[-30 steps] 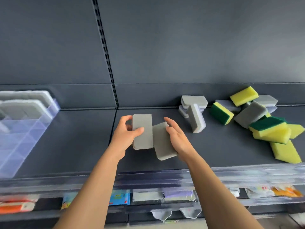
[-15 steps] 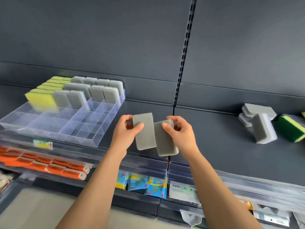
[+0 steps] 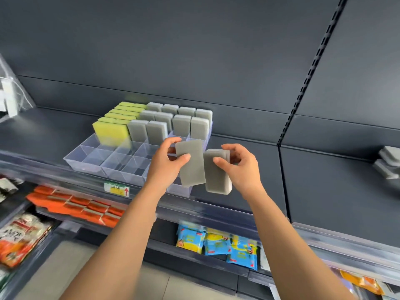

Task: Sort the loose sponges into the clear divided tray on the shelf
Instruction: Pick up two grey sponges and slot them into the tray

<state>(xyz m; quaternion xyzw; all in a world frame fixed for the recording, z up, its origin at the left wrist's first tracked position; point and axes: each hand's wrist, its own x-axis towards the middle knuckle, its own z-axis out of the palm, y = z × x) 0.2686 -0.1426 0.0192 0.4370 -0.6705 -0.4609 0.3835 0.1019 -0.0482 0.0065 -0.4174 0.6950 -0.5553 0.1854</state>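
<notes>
My left hand grips a grey sponge upright by its top end. My right hand grips a second grey sponge beside it, their long edges close together. Both sponges hang just in front of the right end of the clear divided tray on the dark shelf. The tray's back rows hold upright yellow sponges on the left and several grey sponges on the right. Its front compartments are bare. Loose grey sponges lie at the far right of the shelf.
A black slotted upright runs down the back panel right of my hands. Below the shelf edge lie orange packets and blue and yellow packets. A price label sits on the clear shelf rail. More packaged goods lie lower left.
The view has swung left along the shelf. Both hands have carried the two grey sponges from the loose pile over to the right end of the tray.
</notes>
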